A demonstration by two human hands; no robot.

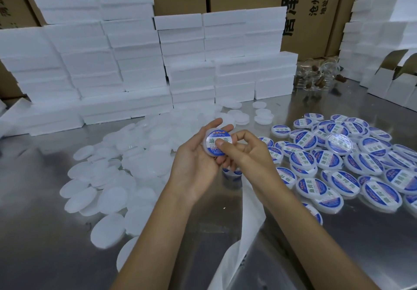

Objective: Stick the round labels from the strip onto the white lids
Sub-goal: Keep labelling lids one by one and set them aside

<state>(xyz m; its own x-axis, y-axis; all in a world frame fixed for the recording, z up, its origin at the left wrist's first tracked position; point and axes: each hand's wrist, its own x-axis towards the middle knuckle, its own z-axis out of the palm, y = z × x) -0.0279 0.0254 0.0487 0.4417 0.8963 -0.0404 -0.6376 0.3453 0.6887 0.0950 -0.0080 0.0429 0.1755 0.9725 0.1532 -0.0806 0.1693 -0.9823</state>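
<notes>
My left hand (196, 161) holds a white lid (215, 142) above the steel table, fingers curled behind it. A round blue and white label (213, 137) lies on the lid's face. The thumb of my right hand (246, 152) presses on the label, and its other fingers are curled behind the lid's right edge. The white label strip (244, 217) hangs down under my hands and trails toward the table's near edge, with a label (231, 173) on it just below the hands. A heap of bare white lids (117, 172) lies to the left.
Labelled lids (352, 165) are spread over the right half of the steel table (45, 244). Stacks of white foam boxes (140, 64) line the back, with cardboard cartons (316, 7) behind. Clear glass pieces (320, 75) and folded white boxes (388, 86) sit at the back right.
</notes>
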